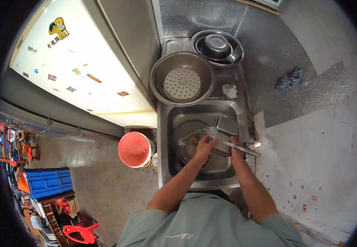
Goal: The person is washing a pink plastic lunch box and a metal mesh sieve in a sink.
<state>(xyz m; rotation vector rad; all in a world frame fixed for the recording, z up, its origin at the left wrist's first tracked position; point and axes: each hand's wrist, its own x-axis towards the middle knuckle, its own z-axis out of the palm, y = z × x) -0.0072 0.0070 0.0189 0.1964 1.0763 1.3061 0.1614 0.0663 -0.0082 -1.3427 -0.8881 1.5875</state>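
Over a stainless steel sink basin (pixel 217 173), my left hand (pixel 205 147) and my right hand (pixel 236 147) hold a rectangular metal container (pixel 221 150) from its two sides, under the faucet (pixel 246 150). Water runs onto it near my left fingers. Just beyond, a second rectangular metal container (pixel 227 126) rests in the basin. Below my left hand lies a round vessel (pixel 181 136) with water and something clear in it; its details are blurred by the water.
Behind the basin stand a large metal bowl (pixel 157 78) holding a perforated steamer insert (pixel 182 82), and another bowl (pixel 242 51) with nested metalware. A whitish lump (pixel 229 91) lies beside them. Left are a refrigerator (pixel 104 68) and a red-lidded bucket (pixel 134 149); a wall is right.
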